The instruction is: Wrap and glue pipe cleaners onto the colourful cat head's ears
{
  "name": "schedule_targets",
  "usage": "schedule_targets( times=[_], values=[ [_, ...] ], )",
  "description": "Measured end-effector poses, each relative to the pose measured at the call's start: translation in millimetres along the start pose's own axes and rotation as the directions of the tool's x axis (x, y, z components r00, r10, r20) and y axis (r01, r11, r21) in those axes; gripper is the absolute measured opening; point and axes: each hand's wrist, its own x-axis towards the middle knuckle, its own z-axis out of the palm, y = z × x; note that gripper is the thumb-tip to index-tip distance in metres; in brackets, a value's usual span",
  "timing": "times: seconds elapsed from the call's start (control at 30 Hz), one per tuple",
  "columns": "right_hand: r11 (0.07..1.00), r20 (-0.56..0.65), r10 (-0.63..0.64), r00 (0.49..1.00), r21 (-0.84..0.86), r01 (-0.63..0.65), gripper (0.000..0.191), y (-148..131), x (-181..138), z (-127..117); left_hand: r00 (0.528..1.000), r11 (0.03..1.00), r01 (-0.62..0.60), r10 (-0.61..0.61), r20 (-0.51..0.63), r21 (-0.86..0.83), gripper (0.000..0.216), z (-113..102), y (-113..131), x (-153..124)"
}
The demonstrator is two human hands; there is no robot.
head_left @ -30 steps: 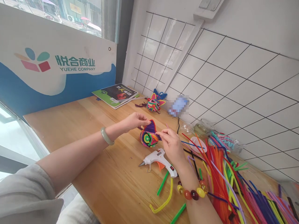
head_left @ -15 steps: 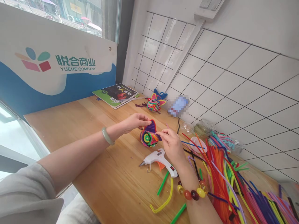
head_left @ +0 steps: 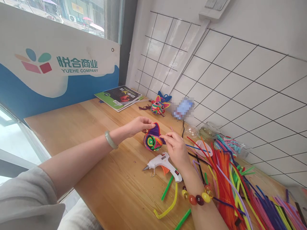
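A colourful pipe-cleaner animal figure (head_left: 153,141), with a round green eye and purple ears edged in red, is held just above the wooden table. My left hand (head_left: 141,125) pinches the tip of the upright purple ear (head_left: 154,130). On the figure's right side, my right hand (head_left: 176,147) has its fingertips closed on the other purple ear, which is mostly covered by the fingers. Just below the figure lies a white hot glue gun (head_left: 163,164), nozzle pointing left, its handle end near my right wrist.
Many pipe cleaners (head_left: 225,179) spread over the right side of the table (head_left: 120,179). A finished-looking similar figure (head_left: 158,107), books (head_left: 120,97) and a blurred phone-like object (head_left: 183,108) lie along the back. Glass jars (head_left: 209,130) stand by the tiled wall. Loose green and yellow pieces (head_left: 174,204) lie in front.
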Motion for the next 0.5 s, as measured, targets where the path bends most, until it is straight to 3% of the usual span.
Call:
schedule_targets(
  times=[0.5],
  values=[
    [1.000, -0.014, 0.002, 1.000, 0.007, -0.002, 0.027, -2.8, 1.3, -2.1, 0.999, 0.999, 0.006, -0.008, 0.042, 0.045, 0.037, -1.2, 4.3, -2.7]
  ],
)
